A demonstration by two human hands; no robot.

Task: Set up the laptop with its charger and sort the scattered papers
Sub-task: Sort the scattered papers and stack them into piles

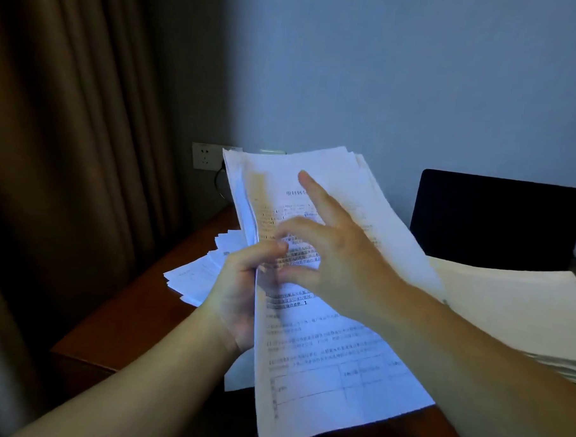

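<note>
My left hand (240,289) grips a thick sheaf of printed papers (323,362) by its left edge, thumb on the top sheet, and holds it up over the desk. Above the top sheet my right hand (325,249) hovers with fingers spread and relaxed; I cannot tell whether its thumb touches the paper. More loose sheets (198,274) lie fanned on the desk behind my left hand. An open laptop (497,221) with a dark screen stands at the right. No charger shows clearly.
A wooden desk (137,314) runs from the wall toward me. A thick stack of cream sheets (520,304) lies in front of the laptop. A wall socket (205,157) with a dark cable sits behind the papers. Brown curtains (69,142) hang at the left.
</note>
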